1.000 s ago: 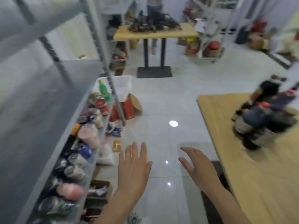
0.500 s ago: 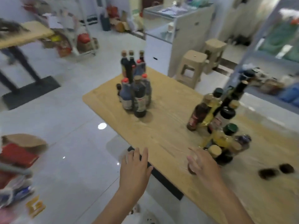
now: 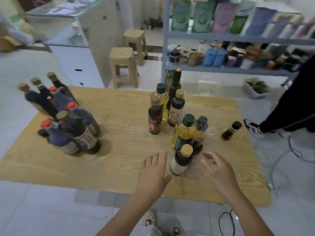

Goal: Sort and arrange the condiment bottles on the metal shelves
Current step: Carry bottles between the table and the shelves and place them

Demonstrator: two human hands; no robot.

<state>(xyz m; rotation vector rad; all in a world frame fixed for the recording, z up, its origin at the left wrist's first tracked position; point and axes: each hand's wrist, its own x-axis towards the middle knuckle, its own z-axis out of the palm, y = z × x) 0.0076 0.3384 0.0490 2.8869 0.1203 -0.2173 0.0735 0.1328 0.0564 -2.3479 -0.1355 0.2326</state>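
Tan-capped bottle [image 3: 181,160] at the near edge of the wooden surface [image 3: 122,159], between two hands.
Left hand [image 3: 153,172] and right hand [image 3: 219,169] flank it, fingers loose, gripping nothing. About eight more bottles [image 3: 173,108] crowd behind it, roughly seven dark bottles [image 3: 68,126] cluster left, and one small bottle [image 3: 231,131] stands alone to the right. Beyond are two stools [image 3: 122,65] and the metal shelves [image 3: 221,38].

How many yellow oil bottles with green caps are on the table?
2. The far oil bottle stands beside the tall dark bottle; the near oil bottle stands in the closer cluster. Others may be hidden.
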